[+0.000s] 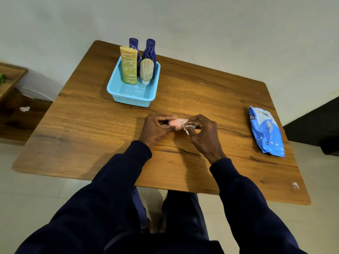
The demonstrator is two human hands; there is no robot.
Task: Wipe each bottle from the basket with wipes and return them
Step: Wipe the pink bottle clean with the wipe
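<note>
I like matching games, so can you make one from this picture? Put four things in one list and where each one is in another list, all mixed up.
Things:
1. pink bottle
2. yellow tube
3. wipes pack
4. white wipe

Places:
a. lying on the table, right side
b. pinched in the right hand
c. standing in the blue basket
d. gripped by the left hand

Pairs: 1-d, 2-c, 3-a, 4-b
</note>
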